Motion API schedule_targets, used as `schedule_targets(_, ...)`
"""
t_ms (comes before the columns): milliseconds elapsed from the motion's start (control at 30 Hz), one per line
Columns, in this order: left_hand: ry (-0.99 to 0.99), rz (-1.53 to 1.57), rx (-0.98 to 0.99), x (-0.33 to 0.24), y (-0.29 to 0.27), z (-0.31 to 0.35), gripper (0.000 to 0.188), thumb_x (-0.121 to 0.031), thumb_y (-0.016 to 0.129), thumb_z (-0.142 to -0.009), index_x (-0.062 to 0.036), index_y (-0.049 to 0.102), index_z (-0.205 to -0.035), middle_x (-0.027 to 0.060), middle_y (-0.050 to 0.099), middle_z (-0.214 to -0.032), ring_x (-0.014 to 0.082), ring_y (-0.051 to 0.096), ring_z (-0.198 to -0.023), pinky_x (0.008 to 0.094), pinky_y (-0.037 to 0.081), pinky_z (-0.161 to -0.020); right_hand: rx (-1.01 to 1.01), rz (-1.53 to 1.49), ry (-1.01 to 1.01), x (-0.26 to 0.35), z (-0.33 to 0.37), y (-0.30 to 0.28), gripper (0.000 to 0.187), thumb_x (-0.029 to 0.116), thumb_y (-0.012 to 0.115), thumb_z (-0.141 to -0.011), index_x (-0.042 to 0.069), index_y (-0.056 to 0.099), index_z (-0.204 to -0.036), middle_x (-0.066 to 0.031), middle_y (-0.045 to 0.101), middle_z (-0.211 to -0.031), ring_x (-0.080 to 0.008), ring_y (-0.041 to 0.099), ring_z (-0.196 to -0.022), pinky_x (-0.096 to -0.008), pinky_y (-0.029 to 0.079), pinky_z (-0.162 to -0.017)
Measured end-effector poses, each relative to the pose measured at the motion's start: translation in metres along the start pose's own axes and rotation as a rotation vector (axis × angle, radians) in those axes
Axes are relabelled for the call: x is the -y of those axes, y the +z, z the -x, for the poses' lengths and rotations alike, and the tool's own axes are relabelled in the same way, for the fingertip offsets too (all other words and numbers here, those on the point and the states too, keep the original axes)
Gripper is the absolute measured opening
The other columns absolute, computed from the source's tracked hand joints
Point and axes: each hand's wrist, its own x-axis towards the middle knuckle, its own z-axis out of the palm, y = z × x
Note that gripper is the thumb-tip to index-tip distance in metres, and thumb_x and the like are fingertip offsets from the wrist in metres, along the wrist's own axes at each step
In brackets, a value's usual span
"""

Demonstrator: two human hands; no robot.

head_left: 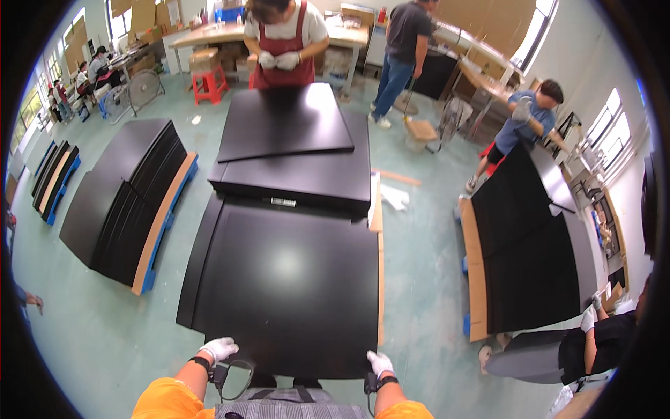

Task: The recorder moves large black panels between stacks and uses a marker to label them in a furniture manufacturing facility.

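A large flat black panel (pixel 293 286) lies in front of me on top of a stack, with a lower panel edge (pixel 192 293) jutting out on its left. My left hand (pixel 220 348), in a white glove, grips the panel's near left edge, fingers partly over the top. At the near right corner, my gloved right hand (pixel 380 362) is closed on the same panel; its fingertips are partly hidden. Just beyond sits a second black stack (pixel 300 178) with a small white label (pixel 283 202) on its near side. A loose black panel (pixel 286 126) rests askew on top of it.
Black panel stacks on blue pallets stand left (pixel 125 195) and right (pixel 534 251). Across the far stack, a person in a red apron (pixel 286 63) has gloved hands together. Other people work on the right. A red stool (pixel 208 84) and a workbench (pixel 202 35) are behind.
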Motion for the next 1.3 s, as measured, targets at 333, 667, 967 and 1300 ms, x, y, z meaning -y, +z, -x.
schedule_targets(333,-0.072,0.009,-0.063,-0.029,0.004,0.027,0.057,-0.043,0.052,-0.085,-0.0014,0.053,-0.123,0.0224,0.058,-0.121,0.0335,0.054,-0.115,0.0368,0.042,-0.098,0.068,-0.152,-0.015,0.029,-0.008,-0.006,0.077,0.051,0.064,-0.081,-0.007,0.048,-0.129,-0.0228,0.053,-0.129,-0.0329,0.048,-0.124,-0.0372,0.034,-0.105)
schedule_targets(667,0.01,-0.106,-0.762,-0.088,-0.003,-0.003,0.073,-0.044,0.051,-0.087,-0.0019,0.027,-0.142,0.0218,0.028,-0.145,0.0434,0.029,-0.131,0.0521,0.025,-0.109,0.138,-0.22,0.056,0.028,-0.023,-0.007,0.084,0.047,0.065,-0.082,-0.01,0.035,-0.136,-0.0222,0.047,-0.135,-0.0303,0.045,-0.125,-0.0364,0.037,-0.101)
schedule_targets(967,0.328,-0.351,-0.65,-0.206,0.01,-0.028,0.035,-0.036,0.065,-0.057,-0.0056,0.058,-0.072,0.0114,0.056,-0.079,0.0305,0.054,-0.079,0.0407,0.04,-0.067,0.145,-0.129,0.054,-0.013,-0.044,-0.012,0.077,0.052,0.056,-0.088,-0.005,0.037,-0.136,-0.0188,0.047,-0.133,-0.0307,0.05,-0.118,-0.0455,0.041,-0.097)
schedule_targets(1300,1.113,0.227,-0.375,-0.267,0.089,-0.042,0.049,-0.034,0.063,-0.08,-0.004,0.054,-0.118,0.0157,0.058,-0.11,0.0354,0.054,-0.101,0.0435,0.043,-0.089,0.275,-0.402,0.106,0.0,-0.057,-0.039,0.055,0.035,0.056,-0.092,0.0,0.043,-0.132,-0.0155,0.059,-0.115,-0.0294,0.061,-0.098,-0.04,0.051,-0.084)
